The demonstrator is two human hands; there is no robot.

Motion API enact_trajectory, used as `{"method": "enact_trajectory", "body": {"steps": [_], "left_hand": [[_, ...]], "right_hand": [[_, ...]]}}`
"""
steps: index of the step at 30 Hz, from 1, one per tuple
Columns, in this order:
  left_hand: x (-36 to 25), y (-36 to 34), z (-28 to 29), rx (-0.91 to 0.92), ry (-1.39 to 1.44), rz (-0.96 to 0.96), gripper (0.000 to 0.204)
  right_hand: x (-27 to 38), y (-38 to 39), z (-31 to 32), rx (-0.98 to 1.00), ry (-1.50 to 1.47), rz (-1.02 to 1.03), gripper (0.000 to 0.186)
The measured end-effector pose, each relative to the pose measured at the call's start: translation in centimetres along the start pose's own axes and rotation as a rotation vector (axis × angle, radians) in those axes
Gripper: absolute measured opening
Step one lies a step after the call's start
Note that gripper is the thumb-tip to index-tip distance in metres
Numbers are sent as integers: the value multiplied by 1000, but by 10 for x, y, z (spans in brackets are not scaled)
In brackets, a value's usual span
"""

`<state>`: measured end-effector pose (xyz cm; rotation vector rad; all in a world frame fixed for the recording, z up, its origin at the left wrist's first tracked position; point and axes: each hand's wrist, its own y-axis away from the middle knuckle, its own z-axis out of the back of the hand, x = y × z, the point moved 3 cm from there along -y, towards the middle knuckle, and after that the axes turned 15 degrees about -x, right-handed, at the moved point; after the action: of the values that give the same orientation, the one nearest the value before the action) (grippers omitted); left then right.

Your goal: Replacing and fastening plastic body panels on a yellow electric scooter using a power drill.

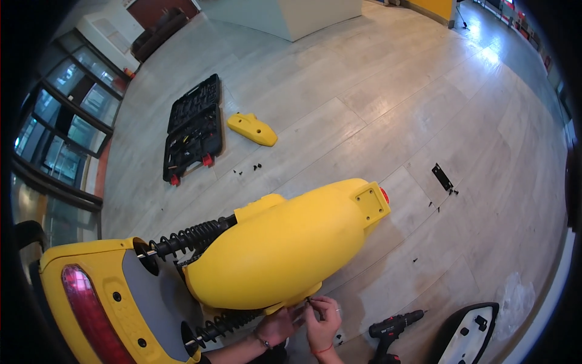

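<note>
A yellow fender-like shell (273, 242) lies across the floor, beside a yellow vehicle body (91, 261) with a red tail light and black coil-spring shocks (188, 239). My right hand (322, 324) pinches a small black fastener (308, 299) at the shell's lower edge. My left hand (279, 327) is closed beneath that edge, partly behind my right hand; what it holds is unclear. A cordless drill (391, 327) lies to the right of my hands.
An open black tool case (194, 109), yellow part (252, 128), black plate (442, 176) and several loose screws (256, 167) lie on the floor. A padded black-rimmed piece (467, 333) and plastic bag (515, 303) sit lower right. Glass panels (79, 121) line the left; a counter (285, 18) stands behind.
</note>
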<state>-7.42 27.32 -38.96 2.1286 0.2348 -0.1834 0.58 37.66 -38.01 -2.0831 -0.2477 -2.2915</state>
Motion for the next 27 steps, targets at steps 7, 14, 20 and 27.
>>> {"method": "enact_trajectory", "body": {"steps": [7,14,20,27], "left_hand": [[2,-2,9,-52,-9,-6,52],[-5,-12,7,14,-113,-16,59],[6,-4,7,10,-171,65,64],[28,-17,21,-103,-155,45,52]], "right_hand": [[-45,3,15,-27,-508,-762,14],[-45,-18,5,216,-364,-815,21],[-69,-21,15,324,-203,-702,22],[-78,-24,48,411,104,-398,22]]}}
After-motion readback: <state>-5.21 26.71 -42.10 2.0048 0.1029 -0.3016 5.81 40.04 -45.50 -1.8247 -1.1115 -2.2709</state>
